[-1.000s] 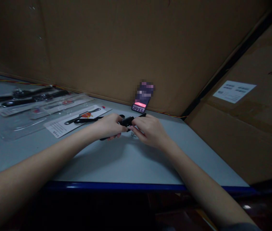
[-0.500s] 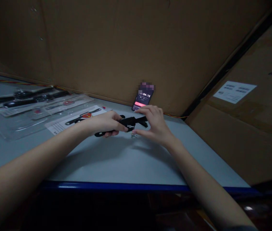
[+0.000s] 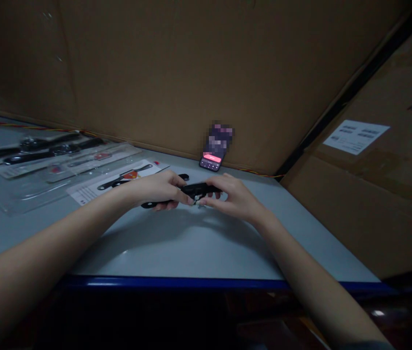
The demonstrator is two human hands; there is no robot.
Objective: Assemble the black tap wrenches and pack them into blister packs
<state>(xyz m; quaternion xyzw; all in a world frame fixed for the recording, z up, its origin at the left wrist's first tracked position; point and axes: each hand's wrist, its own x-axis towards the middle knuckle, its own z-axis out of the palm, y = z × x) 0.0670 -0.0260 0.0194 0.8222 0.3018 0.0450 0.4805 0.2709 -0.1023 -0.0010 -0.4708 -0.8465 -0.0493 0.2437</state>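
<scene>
My left hand (image 3: 162, 189) is closed around a black spokeshave (image 3: 196, 188), held just above the table. One holed handle end pokes out to the left below my fingers. My right hand (image 3: 233, 194) is closed on the tool's right part, its fingers over the top and its thumb at the near side. Both thumbs meet at a small shiny metal screw (image 3: 196, 198) near the middle of the tool. My fingers cover much of the body. Behind my left hand shows another rounded black end (image 3: 183, 177); I cannot tell what it belongs to.
A printed card (image 3: 85, 190) picturing a similar tool lies left of my hands. Clear plastic packaging (image 3: 20, 197) and packaged black tools (image 3: 45, 153) are farther left. A phone (image 3: 211, 160) leans against the cardboard wall (image 3: 147, 78). Another cardboard panel (image 3: 366, 194) stands at the right.
My right hand has lowered and closed its fingers onto the right part of the spokeshave, where they were spread apart before. My left hand keeps its hold, almost unmoved.
</scene>
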